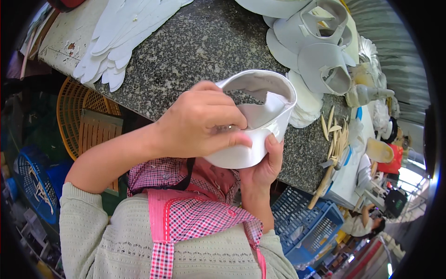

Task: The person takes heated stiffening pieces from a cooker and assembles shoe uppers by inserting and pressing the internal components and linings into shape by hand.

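Observation:
Above my lap, at the table's near edge, I hold a smooth white hollow piece (234, 156) with a rounded open rim and a pointed flap folded inside. My left hand (200, 121) reaches over its near left side, fingers curled and thumb pressed against the wall in a pinch. From below and to the right, my right hand (262, 169) grips the same piece, its thumb lying on the outer surface. The fingers of that hand are mostly hidden behind the piece.
Long white flat cut-outs (116, 35) lie overlapped on the speckled stone tabletop (195, 42). Similar white hollow pieces (325, 60) stand at the far right, near thin wooden sticks (337, 135) and a hammer (323, 183). Blue crates (302, 223) and a brown basket (69, 116) sit below.

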Demonstrator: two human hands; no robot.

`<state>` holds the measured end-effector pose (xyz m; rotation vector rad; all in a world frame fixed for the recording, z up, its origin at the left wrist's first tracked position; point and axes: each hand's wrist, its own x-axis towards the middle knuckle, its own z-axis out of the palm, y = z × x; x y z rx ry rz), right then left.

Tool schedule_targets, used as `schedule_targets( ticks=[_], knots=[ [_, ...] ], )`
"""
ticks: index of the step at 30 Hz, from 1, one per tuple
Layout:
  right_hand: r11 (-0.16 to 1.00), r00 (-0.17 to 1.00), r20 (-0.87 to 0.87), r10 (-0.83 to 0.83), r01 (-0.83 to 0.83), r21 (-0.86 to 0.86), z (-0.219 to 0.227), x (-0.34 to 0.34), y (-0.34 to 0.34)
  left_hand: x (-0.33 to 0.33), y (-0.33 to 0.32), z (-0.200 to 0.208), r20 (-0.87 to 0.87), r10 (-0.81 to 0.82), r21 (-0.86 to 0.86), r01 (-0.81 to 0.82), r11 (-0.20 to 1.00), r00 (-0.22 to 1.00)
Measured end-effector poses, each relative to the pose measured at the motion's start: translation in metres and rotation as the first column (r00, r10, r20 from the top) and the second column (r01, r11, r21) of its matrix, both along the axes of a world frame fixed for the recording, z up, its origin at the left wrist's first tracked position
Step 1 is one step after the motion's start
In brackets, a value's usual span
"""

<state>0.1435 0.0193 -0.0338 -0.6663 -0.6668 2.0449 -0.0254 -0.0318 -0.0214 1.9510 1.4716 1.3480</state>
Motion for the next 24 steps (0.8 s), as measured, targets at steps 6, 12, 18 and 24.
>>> schedule_targets(
  ticks=[6, 12, 18, 24],
  knots=[
    [0.968, 0.973, 0.100, -0.209, 0.191, 0.163, 0.000, 0.002, 0.002, 0.015, 0.003, 0.010, -0.228, 0.098, 0.065, -0.086, 0.994, 0.969],
    [0.918, 0.980, 0.160, -0.119, 0.047, 0.394, -0.006, 0.013, 0.014, 0.003, 0.007, 0.023, -0.227, -0.163, -0.257, 0.103, 0.961, 0.960],
    [0.976, 0.942, -0.254, 0.220, -0.209, 0.069, -0.012, 0.034, 0.034, -0.003, 0.018, 0.029, -0.225, -0.438, -0.470, 0.296, 0.831, 0.871],
    [0.969, 0.993, -0.077, 0.091, -0.106, -0.222, 0.028, 0.015, 0.022, -0.011, 0.017, 0.027, -0.235, -0.475, -0.638, 0.235, 0.734, 0.848]
  ],
)
